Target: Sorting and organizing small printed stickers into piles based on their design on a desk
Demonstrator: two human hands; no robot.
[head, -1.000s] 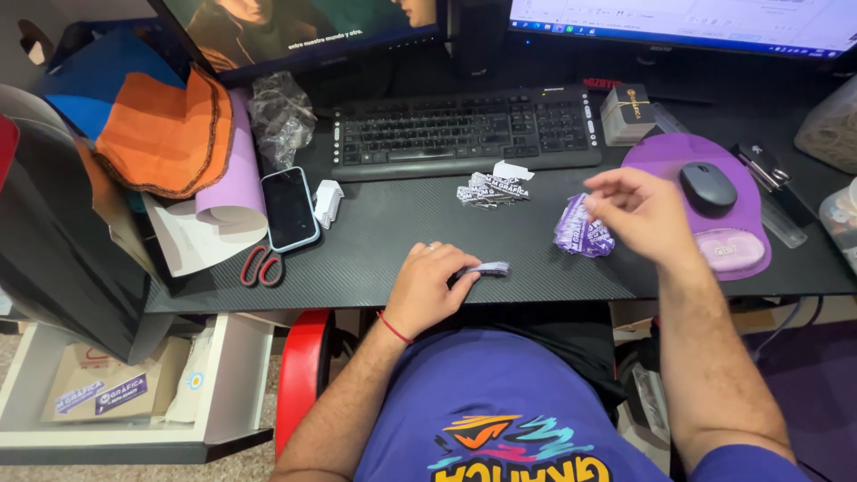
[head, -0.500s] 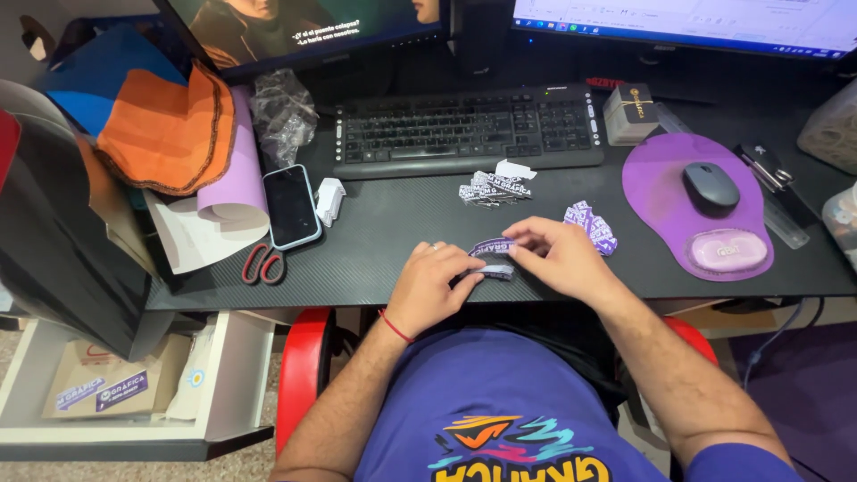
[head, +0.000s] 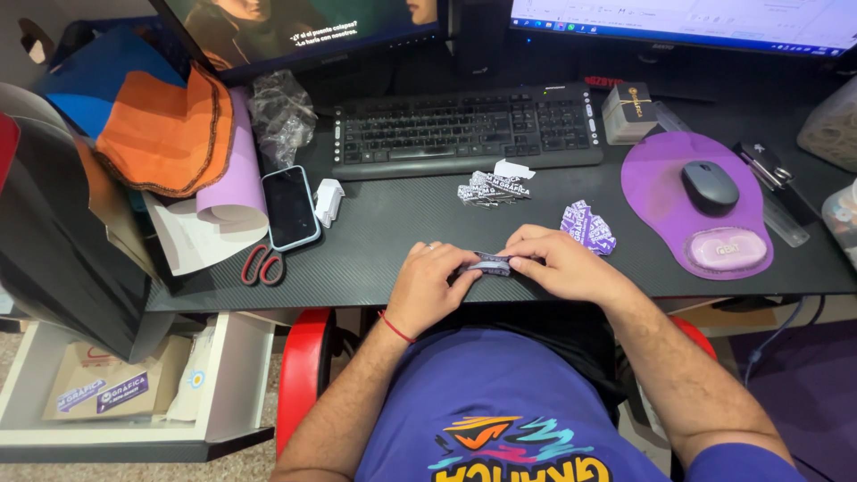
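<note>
Head view: left hand and right hand pinching one small purple printed label between fingertips, low over the near edge of the black counter, just in front of the keyboard. Right of the keyboard: purple label pile, mouse. Left: phone, scissors.

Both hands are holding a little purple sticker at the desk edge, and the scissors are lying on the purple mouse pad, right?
Not quite. The scissors lie on the black desk beside the phone, not on the purple mouse pad, as the head view shows. Left hand and right hand do hold the purple sticker.
</note>
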